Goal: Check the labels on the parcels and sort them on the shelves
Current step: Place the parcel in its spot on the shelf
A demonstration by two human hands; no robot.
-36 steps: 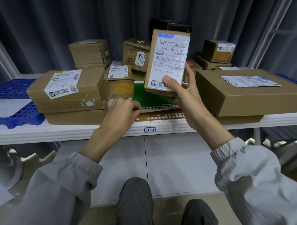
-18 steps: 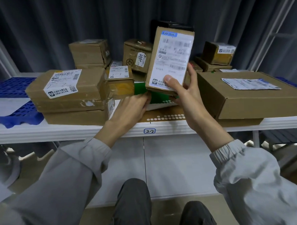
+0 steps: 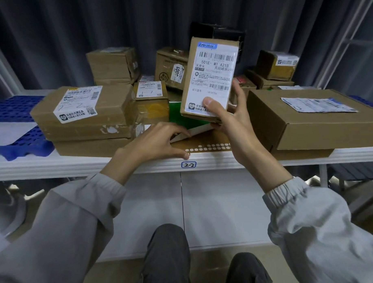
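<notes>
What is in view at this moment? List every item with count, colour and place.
held parcel: one, brown with white label, upright in front of the shelf, centre
large flat box: one, brown, shelf right
labelled box stack: two, brown, shelf left
small taped box: one, brown, beside that stack
green-and-white flat parcel: one, shelf centre, under the held parcel
rear boxes: about five, brown, back of shelf
black box: one, back centre
blue pallet: one, shelf far left
shelf: one, white, tag 2-2 on its front edge
left hand: touches the green-and-white parcel
right hand: grips the held parcel
</notes>
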